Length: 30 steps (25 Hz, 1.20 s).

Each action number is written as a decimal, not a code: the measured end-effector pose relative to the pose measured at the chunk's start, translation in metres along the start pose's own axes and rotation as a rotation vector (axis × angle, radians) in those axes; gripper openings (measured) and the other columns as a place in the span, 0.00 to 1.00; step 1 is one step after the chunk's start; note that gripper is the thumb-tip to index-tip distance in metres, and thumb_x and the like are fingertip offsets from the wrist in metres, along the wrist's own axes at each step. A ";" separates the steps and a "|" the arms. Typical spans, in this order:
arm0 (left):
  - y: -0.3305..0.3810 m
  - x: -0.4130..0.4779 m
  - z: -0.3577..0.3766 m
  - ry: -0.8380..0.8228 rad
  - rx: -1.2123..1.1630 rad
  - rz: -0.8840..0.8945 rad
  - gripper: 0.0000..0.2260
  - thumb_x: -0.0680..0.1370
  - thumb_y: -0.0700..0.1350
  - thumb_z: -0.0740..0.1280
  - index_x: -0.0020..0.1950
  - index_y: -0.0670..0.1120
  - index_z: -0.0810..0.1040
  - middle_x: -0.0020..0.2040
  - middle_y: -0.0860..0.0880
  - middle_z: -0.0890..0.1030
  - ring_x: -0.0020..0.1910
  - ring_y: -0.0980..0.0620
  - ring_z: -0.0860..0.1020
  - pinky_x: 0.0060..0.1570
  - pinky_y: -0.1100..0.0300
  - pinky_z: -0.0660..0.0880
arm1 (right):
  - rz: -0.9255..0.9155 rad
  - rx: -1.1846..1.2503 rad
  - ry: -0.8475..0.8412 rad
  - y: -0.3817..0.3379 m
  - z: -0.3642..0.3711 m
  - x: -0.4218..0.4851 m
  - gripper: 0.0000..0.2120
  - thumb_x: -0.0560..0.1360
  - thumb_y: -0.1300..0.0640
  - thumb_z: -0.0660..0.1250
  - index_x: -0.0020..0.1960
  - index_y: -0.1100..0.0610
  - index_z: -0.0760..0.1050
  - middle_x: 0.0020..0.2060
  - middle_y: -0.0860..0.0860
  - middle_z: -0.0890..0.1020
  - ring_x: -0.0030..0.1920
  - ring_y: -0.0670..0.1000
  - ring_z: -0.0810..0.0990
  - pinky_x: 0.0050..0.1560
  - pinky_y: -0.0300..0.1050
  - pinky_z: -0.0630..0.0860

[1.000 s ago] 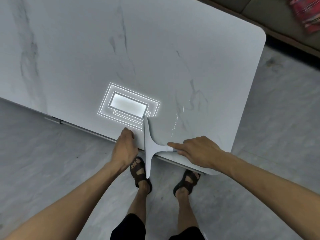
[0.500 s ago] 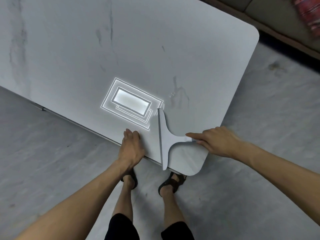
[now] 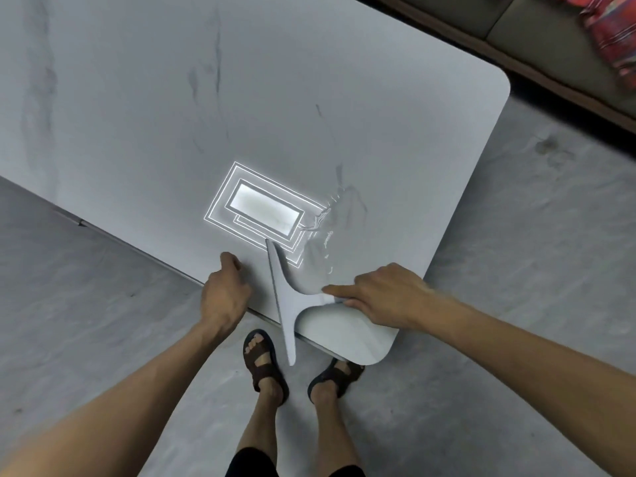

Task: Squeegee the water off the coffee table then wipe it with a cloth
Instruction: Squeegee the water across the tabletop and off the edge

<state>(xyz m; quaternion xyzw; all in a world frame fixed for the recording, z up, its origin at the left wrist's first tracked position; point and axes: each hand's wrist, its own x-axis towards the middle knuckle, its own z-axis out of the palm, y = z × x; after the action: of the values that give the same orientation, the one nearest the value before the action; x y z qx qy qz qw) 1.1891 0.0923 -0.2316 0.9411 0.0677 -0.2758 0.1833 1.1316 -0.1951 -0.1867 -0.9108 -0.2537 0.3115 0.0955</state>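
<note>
A pale grey T-shaped squeegee [image 3: 287, 297] lies on the white marble coffee table [image 3: 241, 98] near its front edge, with the lower end of its blade sticking out past that edge. My right hand [image 3: 382, 297] grips the squeegee's handle, index finger stretched along it. A film of water [image 3: 323, 235] glistens on the tabletop just right of the blade's far end. My left hand [image 3: 225, 290] rests on the table's front edge to the left of the blade, fingers curled over the rim. No cloth is in view.
A bright ceiling-light reflection [image 3: 263, 210] sits on the tabletop by the blade tip. A sofa [image 3: 537, 36] with a red patterned fabric [image 3: 612, 32] stands past the table's far right corner. My sandalled feet [image 3: 265, 359] stand on the grey floor below the front edge.
The squeegee blade has slid left along the table's front part, from over the tabletop near the corner to overhanging the front edge. My left hand has stayed on the rim.
</note>
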 end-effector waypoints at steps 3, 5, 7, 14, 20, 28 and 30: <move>-0.011 0.021 -0.011 0.095 -0.039 -0.036 0.12 0.74 0.38 0.61 0.52 0.49 0.62 0.38 0.47 0.75 0.33 0.45 0.75 0.32 0.54 0.74 | -0.055 -0.004 0.064 -0.014 -0.005 0.060 0.19 0.83 0.46 0.50 0.74 0.37 0.60 0.48 0.52 0.83 0.44 0.58 0.81 0.38 0.46 0.63; -0.010 0.031 -0.016 0.024 -0.076 -0.021 0.10 0.73 0.41 0.61 0.51 0.49 0.63 0.37 0.51 0.73 0.33 0.50 0.73 0.28 0.58 0.67 | -0.045 0.001 0.101 -0.011 -0.012 0.082 0.19 0.83 0.46 0.51 0.73 0.37 0.61 0.48 0.53 0.83 0.45 0.58 0.81 0.38 0.46 0.65; -0.003 0.036 -0.018 -0.061 -0.093 0.005 0.10 0.72 0.42 0.62 0.50 0.47 0.64 0.38 0.51 0.72 0.35 0.51 0.73 0.28 0.58 0.66 | 0.012 0.052 0.134 0.003 -0.018 0.085 0.18 0.82 0.43 0.51 0.72 0.35 0.62 0.51 0.52 0.83 0.48 0.58 0.81 0.39 0.47 0.66; 0.040 0.037 -0.006 -0.138 -0.050 0.218 0.12 0.68 0.34 0.63 0.46 0.45 0.65 0.47 0.46 0.68 0.42 0.46 0.69 0.33 0.59 0.61 | 0.394 0.160 0.145 0.062 -0.021 0.009 0.20 0.82 0.44 0.49 0.73 0.32 0.58 0.54 0.48 0.84 0.53 0.58 0.80 0.49 0.50 0.75; 0.073 0.047 0.005 -0.241 0.087 0.181 0.12 0.75 0.37 0.57 0.58 0.35 0.67 0.67 0.29 0.63 0.66 0.28 0.62 0.61 0.38 0.68 | 0.589 0.220 0.242 0.081 -0.036 -0.042 0.19 0.80 0.40 0.50 0.71 0.32 0.61 0.43 0.49 0.84 0.44 0.57 0.81 0.37 0.45 0.68; 0.078 0.054 -0.001 -0.344 0.120 0.126 0.16 0.76 0.36 0.57 0.62 0.34 0.65 0.72 0.28 0.57 0.70 0.26 0.59 0.67 0.38 0.64 | 0.719 0.516 0.387 0.108 -0.097 0.080 0.19 0.81 0.43 0.48 0.65 0.45 0.69 0.50 0.54 0.80 0.53 0.64 0.76 0.45 0.50 0.68; 0.076 0.054 0.000 -0.343 0.131 0.136 0.15 0.75 0.36 0.57 0.61 0.34 0.65 0.72 0.28 0.57 0.69 0.26 0.60 0.67 0.38 0.64 | 0.727 0.470 0.375 0.107 -0.089 0.077 0.19 0.82 0.45 0.48 0.69 0.44 0.67 0.52 0.55 0.81 0.53 0.65 0.76 0.45 0.50 0.69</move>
<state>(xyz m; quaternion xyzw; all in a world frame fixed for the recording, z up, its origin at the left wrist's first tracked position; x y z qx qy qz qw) 1.2519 0.0237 -0.2376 0.8926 -0.0462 -0.4231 0.1487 1.2814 -0.2473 -0.1921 -0.9347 0.1807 0.2039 0.2281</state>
